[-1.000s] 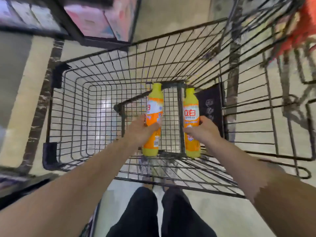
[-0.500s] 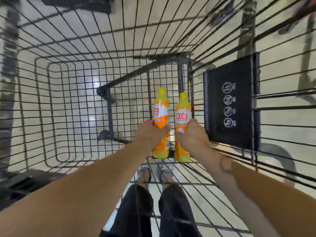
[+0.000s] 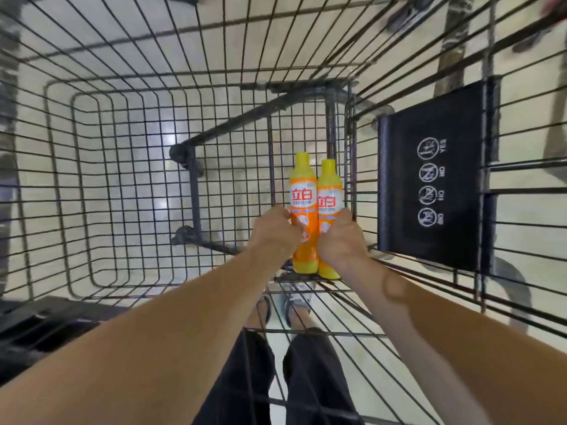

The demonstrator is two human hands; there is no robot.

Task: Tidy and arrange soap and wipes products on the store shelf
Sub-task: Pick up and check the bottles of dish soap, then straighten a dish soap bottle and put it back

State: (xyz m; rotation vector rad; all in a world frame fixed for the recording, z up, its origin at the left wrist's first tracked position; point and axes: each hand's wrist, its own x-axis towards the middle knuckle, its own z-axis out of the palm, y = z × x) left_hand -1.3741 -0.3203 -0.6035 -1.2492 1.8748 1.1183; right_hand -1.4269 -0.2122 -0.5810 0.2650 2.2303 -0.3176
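Note:
Two orange-and-yellow soap bottles stand side by side, touching, inside a black wire shopping cart. My left hand is wrapped around the lower half of the left bottle. My right hand grips the right bottle the same way. Both bottles are upright with yellow caps on top, and their bases are close to the cart's wire floor. Each has a white label with red characters.
The cart's black fold-down seat flap with white pictograms hangs at the right. A black tube frame shows under the basket. Pale floor tiles lie beneath. My legs in dark trousers are below the near cart wall.
Both hands have gone deeper into the cart with the bottles and brought them together until they touch. My view has dipped down into the basket.

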